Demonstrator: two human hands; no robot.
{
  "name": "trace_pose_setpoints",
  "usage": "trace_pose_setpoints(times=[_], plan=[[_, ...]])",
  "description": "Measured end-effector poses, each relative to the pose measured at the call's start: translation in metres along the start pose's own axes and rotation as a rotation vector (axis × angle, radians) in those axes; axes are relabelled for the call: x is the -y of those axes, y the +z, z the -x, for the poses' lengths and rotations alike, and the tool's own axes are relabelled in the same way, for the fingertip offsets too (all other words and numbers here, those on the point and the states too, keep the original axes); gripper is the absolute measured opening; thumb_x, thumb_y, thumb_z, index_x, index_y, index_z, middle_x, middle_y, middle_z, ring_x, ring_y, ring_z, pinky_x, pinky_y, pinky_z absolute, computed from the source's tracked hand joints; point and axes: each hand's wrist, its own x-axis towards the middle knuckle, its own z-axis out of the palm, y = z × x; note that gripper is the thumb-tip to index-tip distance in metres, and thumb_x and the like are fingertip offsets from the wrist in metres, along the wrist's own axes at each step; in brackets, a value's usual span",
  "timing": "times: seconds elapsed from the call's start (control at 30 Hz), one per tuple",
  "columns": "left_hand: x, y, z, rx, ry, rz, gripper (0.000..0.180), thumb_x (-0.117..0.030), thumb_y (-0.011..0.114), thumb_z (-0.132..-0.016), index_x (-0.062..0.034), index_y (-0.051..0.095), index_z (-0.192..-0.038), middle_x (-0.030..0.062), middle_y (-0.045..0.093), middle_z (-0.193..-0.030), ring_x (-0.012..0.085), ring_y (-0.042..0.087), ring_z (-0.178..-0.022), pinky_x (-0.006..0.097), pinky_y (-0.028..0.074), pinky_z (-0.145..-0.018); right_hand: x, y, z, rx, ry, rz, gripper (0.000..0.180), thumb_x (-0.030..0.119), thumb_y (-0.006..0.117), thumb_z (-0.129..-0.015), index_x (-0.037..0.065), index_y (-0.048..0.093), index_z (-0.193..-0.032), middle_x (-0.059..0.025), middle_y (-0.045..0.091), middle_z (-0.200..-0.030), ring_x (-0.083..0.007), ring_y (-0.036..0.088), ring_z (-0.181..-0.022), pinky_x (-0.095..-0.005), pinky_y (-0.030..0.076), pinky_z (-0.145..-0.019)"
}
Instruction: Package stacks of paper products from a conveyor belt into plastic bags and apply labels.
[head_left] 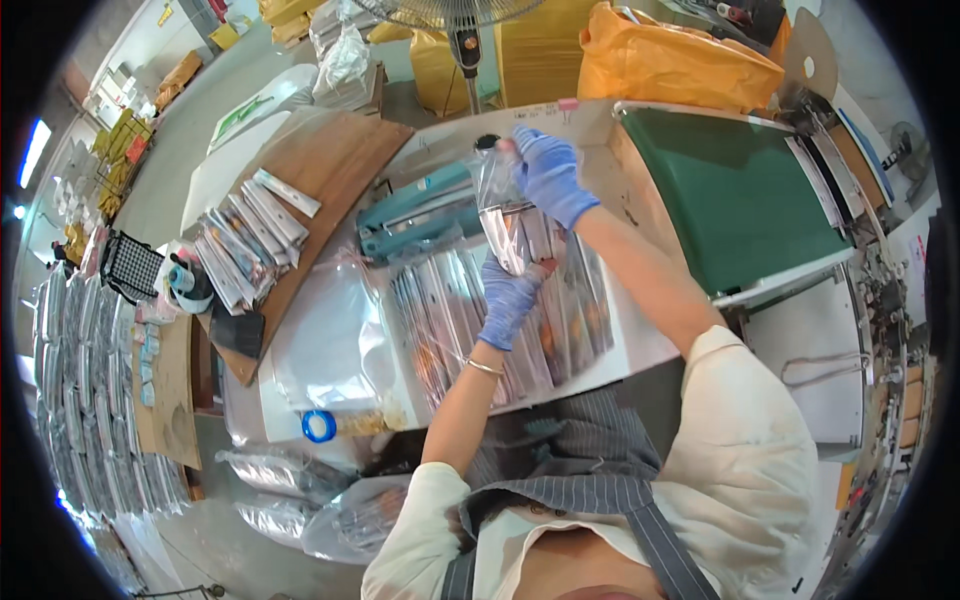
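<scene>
two gloved hands holding a clear bag over a worktable

the right hand (548,172), in a blue glove, is closed around the top edge of a clear bag (515,215) and holds it upright above the table (640,345). the left hand (507,298), also in a blue glove, is curled under the lower end of the bag, fingers closed against it. the bag hangs between the two hands and contains flat silvery packets; how many cannot be told. a thin bracelet (483,367) sits on the left wrist.

below the hands, a row of silver packets (450,320) lies side by side on the table. to the left of them rests a loose plastic sheet (335,345), with a blue tape roll (319,426) near its lower edge. behind the bag stands a teal sealer (410,215). farther left, more packets (245,240) are stacked on a brown board (325,160). to the right of the hands runs a green belt (735,195). orange sacks (670,55) and a fan (462,30) stand at the far side.
</scene>
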Motion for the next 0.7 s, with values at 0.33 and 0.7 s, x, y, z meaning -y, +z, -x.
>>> trace_pose_setpoints(times=[0.33,0.7], plan=[[0.033,-0.127,-0.049,-0.276,-0.594,0.178,0.030,-0.018,0.075,-0.064,-0.0015,0.066,-0.087,0.0025,0.063,-0.079,0.0128,0.058,-0.067,0.025,0.046,-0.064,-0.019,0.095,-0.050,-0.311,0.274,-0.720,0.017,0.019,0.060,-0.080,0.006,0.061,-0.092,-0.0106,0.063,-0.082,-0.0237,0.060,-0.072,-0.0325,0.047,-0.067],[0.014,-0.169,0.054,-0.456,-0.593,-0.774,0.126,-0.054,0.081,-0.046,0.0007,0.014,-0.137,0.0235,0.031,-0.134,0.0342,0.028,-0.127,0.038,0.025,-0.105,-0.070,0.162,-0.019,-0.289,0.492,-1.242,0.017,0.009,0.056,-0.086,0.004,0.064,-0.100,-0.0026,0.060,-0.079,-0.0089,0.056,-0.069,-0.0213,0.045,-0.063]])
